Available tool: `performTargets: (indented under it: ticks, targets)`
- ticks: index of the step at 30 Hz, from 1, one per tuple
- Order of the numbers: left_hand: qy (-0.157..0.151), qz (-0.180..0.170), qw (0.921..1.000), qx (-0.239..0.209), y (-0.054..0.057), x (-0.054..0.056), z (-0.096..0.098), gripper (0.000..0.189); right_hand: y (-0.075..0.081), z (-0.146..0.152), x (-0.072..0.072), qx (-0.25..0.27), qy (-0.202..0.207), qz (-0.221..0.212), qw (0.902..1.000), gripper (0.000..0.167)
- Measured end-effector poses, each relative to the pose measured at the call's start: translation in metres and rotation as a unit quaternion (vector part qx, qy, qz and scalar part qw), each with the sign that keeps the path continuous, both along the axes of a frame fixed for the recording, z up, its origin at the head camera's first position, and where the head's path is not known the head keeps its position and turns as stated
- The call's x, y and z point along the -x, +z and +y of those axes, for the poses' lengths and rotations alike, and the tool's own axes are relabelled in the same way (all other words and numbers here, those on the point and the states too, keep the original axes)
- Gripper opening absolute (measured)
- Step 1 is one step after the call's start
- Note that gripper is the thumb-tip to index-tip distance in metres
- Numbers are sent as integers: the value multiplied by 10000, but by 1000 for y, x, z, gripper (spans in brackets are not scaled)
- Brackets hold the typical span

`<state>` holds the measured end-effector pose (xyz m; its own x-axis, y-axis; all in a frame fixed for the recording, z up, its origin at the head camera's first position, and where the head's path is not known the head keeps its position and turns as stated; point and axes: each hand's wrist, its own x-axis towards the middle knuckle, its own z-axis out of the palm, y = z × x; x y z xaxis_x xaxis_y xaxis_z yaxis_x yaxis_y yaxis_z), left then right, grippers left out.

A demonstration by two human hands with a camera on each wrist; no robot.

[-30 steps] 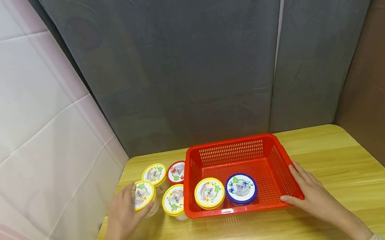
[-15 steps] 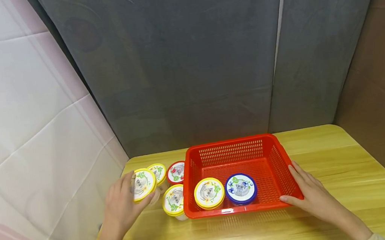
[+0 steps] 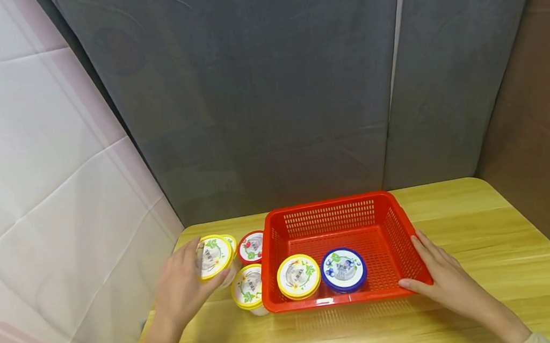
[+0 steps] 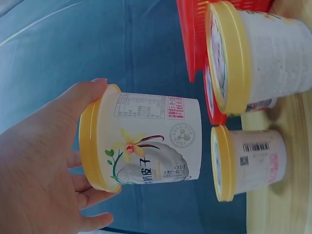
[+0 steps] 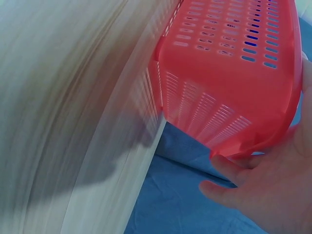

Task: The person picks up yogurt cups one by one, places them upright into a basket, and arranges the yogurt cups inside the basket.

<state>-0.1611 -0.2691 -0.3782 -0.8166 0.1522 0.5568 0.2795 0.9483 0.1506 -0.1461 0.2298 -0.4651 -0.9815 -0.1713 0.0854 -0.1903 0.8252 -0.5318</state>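
My left hand (image 3: 179, 281) grips a white paper tub with a yellow lid (image 3: 215, 257), thumb and fingers around the lid. In the left wrist view this tub (image 4: 151, 139) is off the table, its printed side showing a vanilla flower. At the other end, my right hand (image 3: 451, 289) holds the front right corner of a red plastic basket (image 3: 326, 204), the thumb over the front rim and the fingers along the outer right side. Inside the basket, a yellow-lidded tub (image 3: 299, 276) and a blue-lidded tub (image 3: 343, 270) stand side by side at the front left.
Left of the basket, a red-lidded tub (image 3: 251, 247) and a yellow-lidded tub (image 3: 248, 286) stand on the wooden table (image 3: 478, 231). Behind the held tub, another yellow lid (image 3: 232, 241) is partly hidden. A grey curtain (image 3: 259, 97) hangs behind the table.
The left hand has raised the yellow-lidded tub from the table and moved it right, now overlapping the tub behind. The right hand and basket stay almost as they were.
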Motion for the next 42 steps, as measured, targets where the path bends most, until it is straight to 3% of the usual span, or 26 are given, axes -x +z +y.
performTargets:
  ticks: [14, 25, 42]
  targets:
    - [-245, -482, 9985, 1, 8, 14, 33, 92, 1, 0, 0, 2, -28, 1, 10000, 108]
    - [-274, -769, 9967, -41, 8, 16, 47, 95, 0, -1, 0, 40, -17, 74, 10000, 107]
    - [-501, -682, 9964, 13, 5, 22, 61, 94, -1, -1, 0, 97, -25, 122, 9999, 107]
